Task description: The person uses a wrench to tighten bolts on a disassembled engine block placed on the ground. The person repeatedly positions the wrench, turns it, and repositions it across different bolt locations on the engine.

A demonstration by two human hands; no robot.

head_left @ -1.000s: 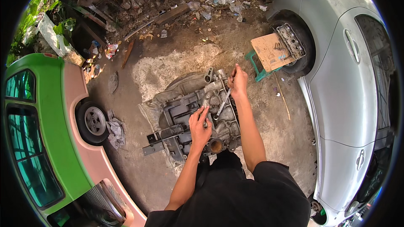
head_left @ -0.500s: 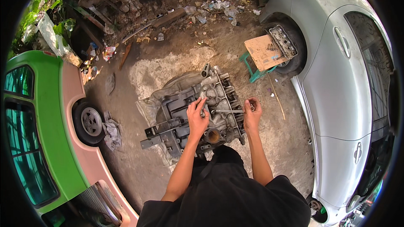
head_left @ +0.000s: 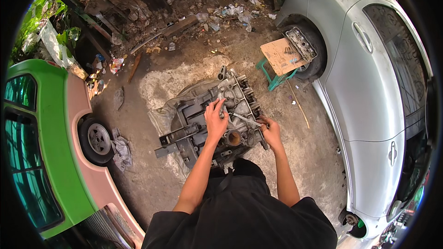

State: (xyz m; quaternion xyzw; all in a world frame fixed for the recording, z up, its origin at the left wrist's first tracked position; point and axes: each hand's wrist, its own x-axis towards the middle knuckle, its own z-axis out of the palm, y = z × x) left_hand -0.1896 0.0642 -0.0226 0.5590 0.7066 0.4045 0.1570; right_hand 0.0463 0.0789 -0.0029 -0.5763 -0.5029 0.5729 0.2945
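Note:
A partly dismantled engine point(head_left: 198, 106) lies before me, with black covers on its left and bare grey metal on its right. My right hand point(head_left: 270, 133), fingers closed, grips the outer end of a long metal wrench point(head_left: 247, 120). The wrench slants across the engine's right part, its far end close to my left fingers. My left hand point(head_left: 216, 119) rests over the middle of the engine, fingers curled round a small metal piece I cannot make out. Just right of my left wrist is a round, rusty-brown opening point(head_left: 233, 137) in the engine.
Under the engine is a crumpled grey cloth point(head_left: 159, 101). A green stool point(head_left: 277, 80) with a board point(head_left: 279, 55) on top bears a metal engine part point(head_left: 300, 44). A silver car point(head_left: 341, 64) stands at right, a green and pink vehicle point(head_left: 60, 110) at left. Litter point(head_left: 233, 14) lines the back.
My right hand has swung the wrench's outer end a little toward me, so the wrench now slants. My left hand stays at the same spot on the engine. The view has shifted slightly.

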